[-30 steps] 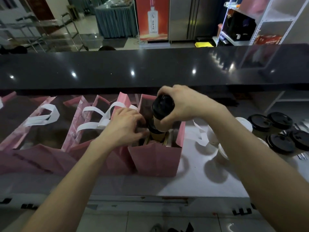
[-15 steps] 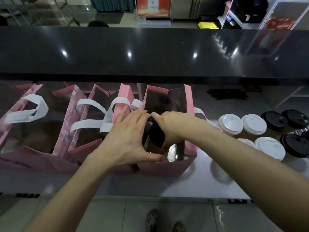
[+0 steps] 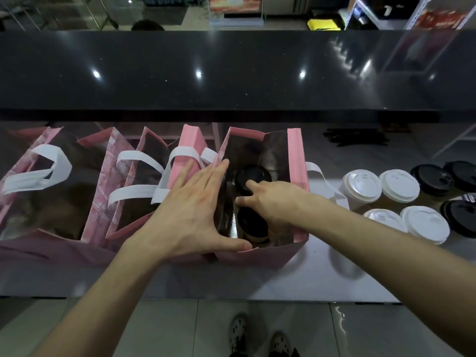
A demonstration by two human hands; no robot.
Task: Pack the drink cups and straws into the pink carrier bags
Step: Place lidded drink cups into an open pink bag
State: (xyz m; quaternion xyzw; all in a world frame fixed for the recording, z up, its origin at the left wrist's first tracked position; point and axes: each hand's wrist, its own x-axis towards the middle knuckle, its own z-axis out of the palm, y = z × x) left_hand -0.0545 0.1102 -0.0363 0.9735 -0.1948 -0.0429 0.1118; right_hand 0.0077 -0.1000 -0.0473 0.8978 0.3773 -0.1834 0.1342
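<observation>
1. Head view: a row of pink carrier bags stands on the light tabletop (image 3: 296, 276) across the left and centre of the frame, below a dark glossy counter ledge (image 3: 231, 70) that fills the upper half.
2. The rightmost pink bag (image 3: 260, 256), at frame centre, is open at the top; inside it two black-lidded cups stand upright, the far cup (image 3: 253, 175) above the near cup (image 3: 251, 224) in the picture.
3. The left hand (image 3: 192, 215) lies spread flat over the left rim of that bag, fingers extended toward the top of the frame and thumb along the bag's near edge; its grip is released, pressing rather than grasping.
4. The right hand (image 3: 275, 204) reaches into the bag from the right. Its index finger rests on the far cup's lid and its thumb points left between the two lids; the other fingers curl down beside the near cup, so I cannot tell whether the grip actually clasps that cup.
5. To the left, three more pink bags (image 3: 98, 202) stand open with white handles (image 3: 43, 171) flopped over their mouths; their contents are too dark to make out.
6. At centre right, four white-lidded cups (image 3: 399, 185) stand clustered just beside the open bag, and black-lidded cups (image 3: 428, 177) sit at the right edge.
7. Dark straws (image 3: 355, 139) lie in a pile at upper right, well apart from the bags.
</observation>
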